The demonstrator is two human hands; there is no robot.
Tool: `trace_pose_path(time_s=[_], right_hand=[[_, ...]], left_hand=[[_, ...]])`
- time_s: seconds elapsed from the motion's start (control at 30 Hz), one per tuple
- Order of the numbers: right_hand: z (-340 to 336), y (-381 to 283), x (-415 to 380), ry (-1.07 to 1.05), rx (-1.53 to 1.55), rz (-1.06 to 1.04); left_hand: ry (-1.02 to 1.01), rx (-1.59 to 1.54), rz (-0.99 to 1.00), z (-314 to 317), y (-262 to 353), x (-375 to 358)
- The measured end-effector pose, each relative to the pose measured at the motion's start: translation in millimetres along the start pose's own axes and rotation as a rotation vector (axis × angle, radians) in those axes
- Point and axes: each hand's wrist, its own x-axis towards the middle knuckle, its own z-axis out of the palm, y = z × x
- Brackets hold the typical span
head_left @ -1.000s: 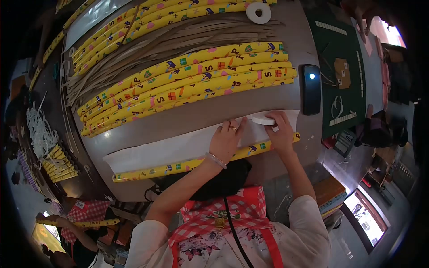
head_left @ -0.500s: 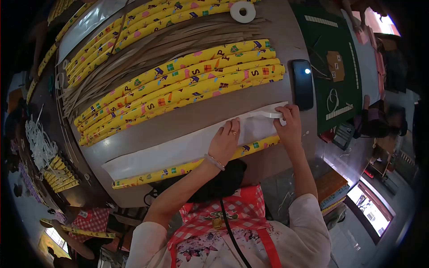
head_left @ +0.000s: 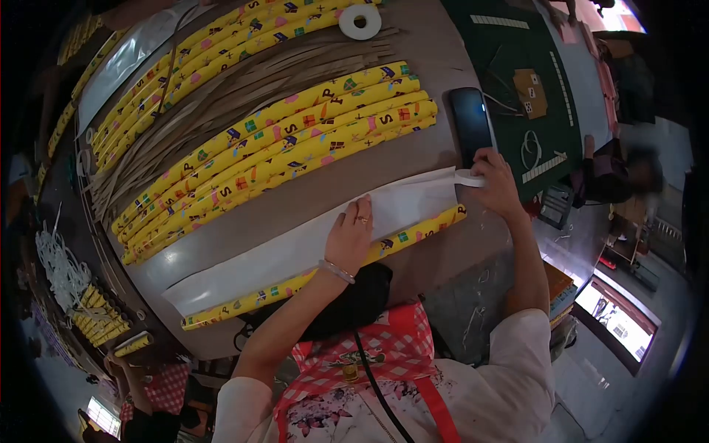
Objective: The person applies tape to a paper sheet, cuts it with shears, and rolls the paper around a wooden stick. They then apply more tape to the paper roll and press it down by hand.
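Note:
A sheet of wrapping paper lies white side up across the near part of the table, its near edge rolled into a yellow printed roll. My left hand rests on the white side near the middle, fingers stretched out and pressing down. At the sheet's right end, my right hand grips a small roll of white tape between thumb and fingers. A phone lies just beyond that hand.
Several yellow wrapping rolls lie beyond the sheet, beside brown paper strips. A larger white tape roll stands at the back. To the right is a green cutting mat. A co-worker sits at the lower left.
My right hand has moved right with the tape roll, past the paper's end. My left hand stays on the paper. The whole view has shifted slightly left.

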Motion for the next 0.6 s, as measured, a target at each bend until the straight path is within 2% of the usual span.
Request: trace_pose_path(time_s=[0.07,0.13,0.17,0.23,0.27,0.33,0.53,0.6], right_hand=[[-5.6,11.6,1.2,-0.025,0.024,-0.016],[-15.3,15.2,1.1,-0.159,0.114,-0.065],[-20.1,12.8,3.5,-0.156,0.114,-0.059],[-24.7,3.3,9.2,-0.336,0.196,0.226],[-23.0,2.8,8.4,-0.335,0.201,0.231],[-20.8,2.5,7.3,-0.124,-0.064,0.083],[-1.7,6.1,10.3,0.112,-0.176,0.039],[2.4,5.3,9.5,0.128,-0.183,0.051]], left_hand=[[0.025,-0.119,-0.028,-0.1,0.0,0.3],[0.023,-0.131,-0.016,-1.7,-1.6,0.6],[0.019,-0.139,-0.015,-2.4,-1.7,1.0],[0.014,-0.107,-0.003,-2.3,-1.8,2.2],[0.011,-0.075,0.003,-2.4,-2.1,2.3],[-0.005,-0.104,-0.006,-1.2,-1.8,2.3],[-0.016,-0.077,-0.004,-0.4,-1.7,2.6],[-0.004,-0.072,0.008,-1.1,-2.2,2.9]])
